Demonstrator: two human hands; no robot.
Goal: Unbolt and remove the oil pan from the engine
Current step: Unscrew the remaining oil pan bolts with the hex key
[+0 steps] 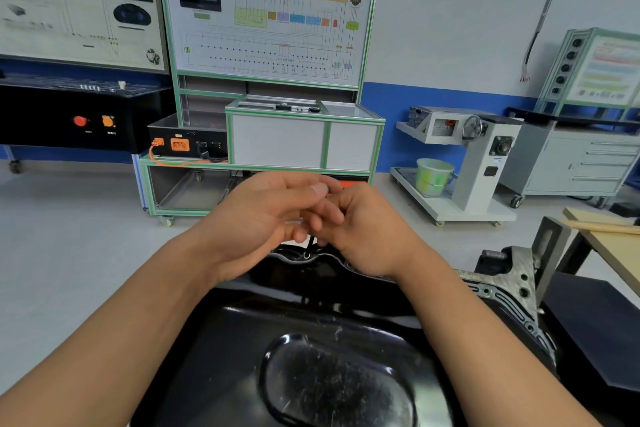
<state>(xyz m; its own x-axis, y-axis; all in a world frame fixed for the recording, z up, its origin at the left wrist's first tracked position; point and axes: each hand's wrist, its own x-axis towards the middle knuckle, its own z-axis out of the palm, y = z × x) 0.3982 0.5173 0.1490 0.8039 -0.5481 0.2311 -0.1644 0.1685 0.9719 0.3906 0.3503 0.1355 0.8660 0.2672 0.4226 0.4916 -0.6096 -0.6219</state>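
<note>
Our hands over the glossy black metal oil pan (pixel 239 340).
Our right hand (pixel 363 232) grips a thin black rod (pixel 310 247); for our left hand (pixel 266 215) we cannot tell.

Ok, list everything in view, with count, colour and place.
oil pan: one, glossy black, foreground centre
engine flange: one, grey metal, right of the pan
thin tool: one, black, upright at the pan's far rim, below the hands
training boards: two, white with blue headers, rear left and centre
console: one, black, left
bucket: one, light green, on white stand, right
drawer cabinet: one, grey, far right
left hand: one, touching the right hand above the tool; grip unclear
right hand: one, fingers curled round the tool
</note>
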